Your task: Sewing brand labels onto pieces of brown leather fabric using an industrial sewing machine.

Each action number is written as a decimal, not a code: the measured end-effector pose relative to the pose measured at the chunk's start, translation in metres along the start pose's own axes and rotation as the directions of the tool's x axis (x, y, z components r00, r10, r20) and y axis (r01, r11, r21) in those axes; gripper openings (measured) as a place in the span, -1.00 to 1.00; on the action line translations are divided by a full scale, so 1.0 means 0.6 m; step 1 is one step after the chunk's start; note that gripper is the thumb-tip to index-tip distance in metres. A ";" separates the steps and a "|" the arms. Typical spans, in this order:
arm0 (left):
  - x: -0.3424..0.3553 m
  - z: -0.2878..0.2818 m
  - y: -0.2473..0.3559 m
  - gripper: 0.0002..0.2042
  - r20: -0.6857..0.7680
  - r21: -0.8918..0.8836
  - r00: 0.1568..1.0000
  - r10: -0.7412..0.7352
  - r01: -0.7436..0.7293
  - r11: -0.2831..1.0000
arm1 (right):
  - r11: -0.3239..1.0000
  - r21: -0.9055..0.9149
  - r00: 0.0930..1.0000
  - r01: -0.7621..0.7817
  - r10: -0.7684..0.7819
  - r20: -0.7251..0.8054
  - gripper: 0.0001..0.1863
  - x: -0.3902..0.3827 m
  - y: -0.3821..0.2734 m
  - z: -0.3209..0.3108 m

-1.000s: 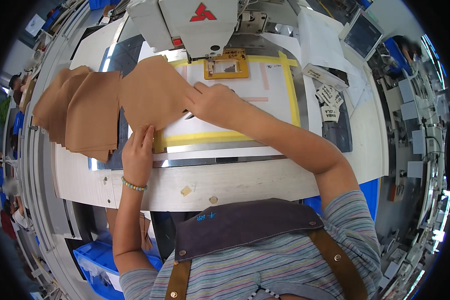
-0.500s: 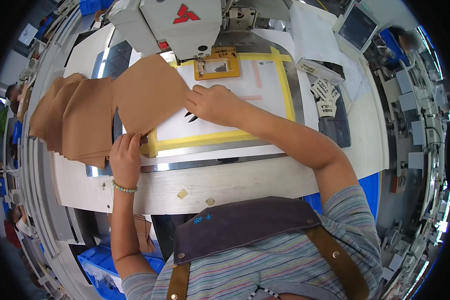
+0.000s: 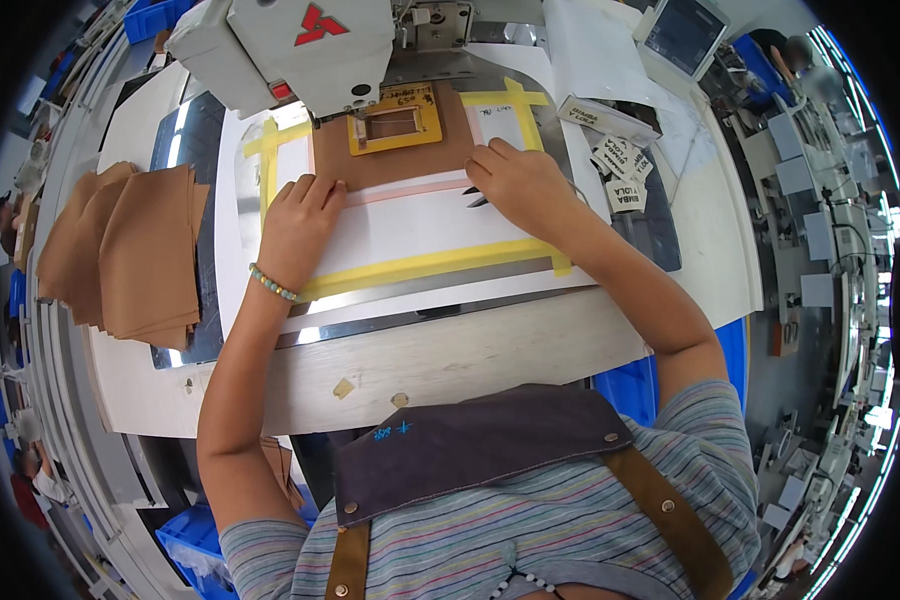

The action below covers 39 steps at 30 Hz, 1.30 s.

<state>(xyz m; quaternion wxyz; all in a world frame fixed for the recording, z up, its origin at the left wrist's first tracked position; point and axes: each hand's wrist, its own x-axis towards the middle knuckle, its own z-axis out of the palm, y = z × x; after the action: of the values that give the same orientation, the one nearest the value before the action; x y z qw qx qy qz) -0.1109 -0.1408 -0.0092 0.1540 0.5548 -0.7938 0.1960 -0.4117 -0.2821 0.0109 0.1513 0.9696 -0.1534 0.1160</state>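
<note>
A flat brown leather-like piece (image 3: 411, 164) lies on the white, yellow-taped sheet under the sewing machine head (image 3: 305, 45), partly beneath a small yellow frame (image 3: 396, 120). At the piece's near left corner, my left hand (image 3: 298, 228) is closed with its fingertips on the edge. My right hand (image 3: 526, 190) is at the near right corner, fingers bent against the edge. Two dark pointed blades of thread snips (image 3: 477, 197) stick out from under the right hand; their handles are hidden in it. A pink strip (image 3: 400, 191) runs along the piece's near edge.
Left of the sheet lies a stack of brown pieces (image 3: 148, 255). Several printed labels (image 3: 622, 172) and a small white box (image 3: 610, 118) are at the right, with a screen (image 3: 682, 40) behind. Blue bins (image 3: 195, 540) stand below the table.
The brown piece has gone from beside the stack, rightward onto the taped sheet under the yellow frame. Both hands moved right with it. My head view has shifted slightly.
</note>
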 end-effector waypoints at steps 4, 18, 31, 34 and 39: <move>-0.020 -0.023 0.023 -0.67 0.051 -0.025 0.991 -0.123 0.125 0.992 | 0.990 0.117 0.995 -0.074 0.081 -0.062 -0.63 -0.043 -0.014 0.000; -0.055 -0.043 0.043 -0.43 0.144 -0.173 0.956 -0.255 0.278 0.945 | 0.935 0.315 0.981 -0.163 0.189 -0.053 -0.45 -0.061 -0.034 0.009; -0.066 -0.047 0.036 -0.42 0.139 -0.202 0.950 -0.279 0.303 0.931 | 0.931 0.321 0.984 -0.173 0.178 0.014 -0.46 -0.063 -0.039 0.008; -0.068 -0.048 0.039 -0.44 0.121 -0.198 0.952 -0.280 0.299 0.933 | 0.926 0.340 0.986 -0.166 0.164 0.035 -0.45 -0.064 -0.037 0.009; -0.068 -0.044 0.043 -0.46 0.113 -0.209 0.954 -0.278 0.297 0.932 | 0.930 0.336 0.988 -0.153 0.156 0.016 -0.46 -0.066 -0.036 0.012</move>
<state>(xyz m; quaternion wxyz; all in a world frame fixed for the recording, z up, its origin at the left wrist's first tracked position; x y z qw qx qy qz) -0.1206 -0.0868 -0.0083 0.2097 0.6517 -0.7266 0.0580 -0.4398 -0.2544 -0.0121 -0.0250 0.9655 -0.2062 0.1571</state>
